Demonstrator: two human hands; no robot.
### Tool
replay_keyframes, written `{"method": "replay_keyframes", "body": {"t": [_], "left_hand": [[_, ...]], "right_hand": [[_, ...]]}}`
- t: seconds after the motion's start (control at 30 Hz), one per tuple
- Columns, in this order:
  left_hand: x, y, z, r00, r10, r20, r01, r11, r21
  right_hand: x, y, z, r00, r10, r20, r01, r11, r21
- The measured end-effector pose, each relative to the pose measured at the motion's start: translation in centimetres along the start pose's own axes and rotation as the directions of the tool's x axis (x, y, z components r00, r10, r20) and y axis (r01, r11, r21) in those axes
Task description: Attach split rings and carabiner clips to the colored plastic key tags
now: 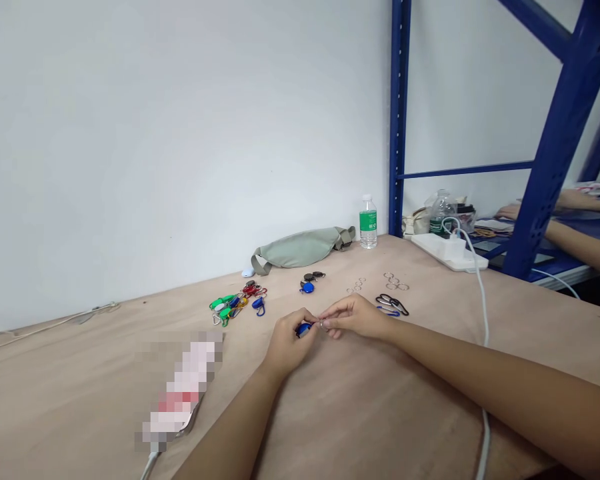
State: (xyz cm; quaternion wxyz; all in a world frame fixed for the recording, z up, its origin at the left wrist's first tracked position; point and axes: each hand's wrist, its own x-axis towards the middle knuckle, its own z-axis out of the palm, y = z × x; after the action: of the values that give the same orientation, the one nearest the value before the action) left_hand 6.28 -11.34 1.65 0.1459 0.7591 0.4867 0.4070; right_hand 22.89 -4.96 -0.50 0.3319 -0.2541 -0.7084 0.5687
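My L hand (pixel 290 343) is pinching a small blue oval tag (pixel 304 329) btw thumb and fingers, low in the middle of the frame. My R hand (pixel 353 317) is grasping a tiny metal ring (pixel 323 325) w/ its fingertips, just beside the tag. Both hands are closed on their things, not released, and they are almost touching. The ring is very small here, so I cannot tell if it is already going through the tag.

Under my arms a plywood table top (pixel 405 400) is spreading across the frame, and a white cable (pixel 485 427) is running under my R forearm. At lower left a pixelated object (pixel 180 390) is lying, too blurred to tell what it is.

A little further, just above my R hand, black and blue carabiners (pixel 391 305) are lying, and behind them are loose metal rings (pixel 394 281). More to the left, dark and blue tags (pixel 307 283) are sitting near a pile of multicolour carabiners (pixel 237 303).

At the far table edge a pale green waist bag (pixel 303 248) and a water bottle (pixel 368 223) are standing against the wall. At upper right a white power strip (pixel 447 250) is lying by a blue steel rack (pixel 565 133), and beyond the rack another person's forearms (pixel 580 230) are resting on a blue surface.
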Motion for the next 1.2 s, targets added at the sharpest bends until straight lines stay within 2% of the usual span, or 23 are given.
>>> {"method": "replay_keyframes", "body": {"t": [0.1, 0.27, 0.33, 0.4, 0.5, 0.57, 0.67, 0.8, 0.9, 0.97, 1.07, 1.2], "left_hand": [[-0.1, 0.0, 0.1, 1.0, -0.001, -0.003, 0.001, 1.0, 0.006], [-0.3, 0.4, 0.7, 0.997, 0.074, -0.014, -0.073, 0.995, 0.071], [-0.4, 0.5, 1.0, 0.996, 0.085, 0.001, -0.085, 0.994, 0.072], [-0.4, 0.4, 1.2, 0.997, 0.075, 0.012, -0.076, 0.995, 0.072], [-0.4, 0.0, 1.3, 0.998, 0.059, 0.021, -0.06, 0.994, 0.089], [-0.3, -0.1, 1.2, 0.998, 0.056, 0.023, -0.058, 0.993, 0.099], [-0.3, -0.1, 1.0, 0.999, 0.05, 0.008, -0.05, 0.993, 0.111], [-0.3, 0.5, 0.8, 0.997, 0.081, 0.008, -0.081, 0.98, 0.182], [-0.4, 1.0, 1.0, 0.986, 0.153, 0.061, -0.164, 0.957, 0.239], [-0.4, 1.0, 1.1, 0.983, 0.172, 0.067, -0.183, 0.949, 0.258], [-0.4, 0.7, 1.0, 0.987, 0.156, 0.047, -0.163, 0.939, 0.302], [-0.3, 0.2, 0.8, 0.989, 0.137, 0.057, -0.148, 0.927, 0.344]], "right_hand": [[0.1, -0.1, 0.1, 0.999, 0.031, -0.025, -0.031, 0.999, 0.023], [0.1, -0.2, 0.3, 0.992, 0.111, -0.067, -0.104, 0.99, 0.09], [0.0, -0.2, 0.3, 0.989, 0.122, -0.08, -0.118, 0.992, 0.052], [-0.1, -0.1, 0.2, 0.995, 0.037, -0.092, -0.048, 0.993, -0.112], [-0.4, -0.3, 0.1, 0.976, -0.202, -0.086, 0.152, 0.903, -0.403], [-0.6, -0.5, 0.1, 0.955, -0.29, -0.06, 0.231, 0.857, -0.461], [-0.5, -0.4, 0.1, 0.963, -0.264, -0.045, 0.227, 0.895, -0.384], [0.0, 0.1, 0.2, 0.989, -0.106, -0.1, 0.093, 0.987, -0.13], [0.3, 0.4, 0.2, 0.993, -0.014, -0.116, 0.018, 0.999, 0.033], [0.4, 0.5, 0.2, 0.995, 0.028, -0.099, -0.02, 0.996, 0.085], [0.4, 0.5, 0.0, 0.995, 0.038, -0.091, -0.036, 0.999, 0.027], [0.0, 0.1, -0.3, 0.987, -0.103, -0.121, 0.075, 0.973, -0.216]]}}
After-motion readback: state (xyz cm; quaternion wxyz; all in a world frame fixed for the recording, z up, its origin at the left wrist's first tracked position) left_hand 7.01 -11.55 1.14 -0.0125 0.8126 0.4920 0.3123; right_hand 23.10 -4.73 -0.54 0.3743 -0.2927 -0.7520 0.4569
